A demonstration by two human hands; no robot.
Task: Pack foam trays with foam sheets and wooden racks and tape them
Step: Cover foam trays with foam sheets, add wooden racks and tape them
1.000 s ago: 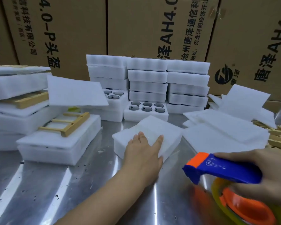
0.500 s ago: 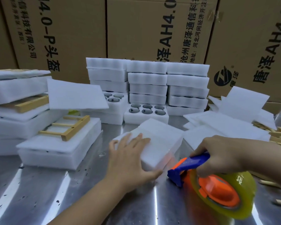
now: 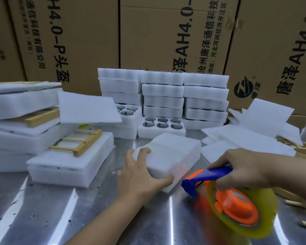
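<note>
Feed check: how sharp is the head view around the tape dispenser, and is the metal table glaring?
Head view: the tape dispenser in the right hand is smeared by motion blur, its orange and yellow edges streaked; the foam pack gripped by the left hand reads fairly sharp; the steel table carries bright streaks of glare; the wide lens tilts the cardboard boxes at the edges.

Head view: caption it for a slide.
Left hand grips a foam tray; right hand holds a tape dispenser beside it.
</note>
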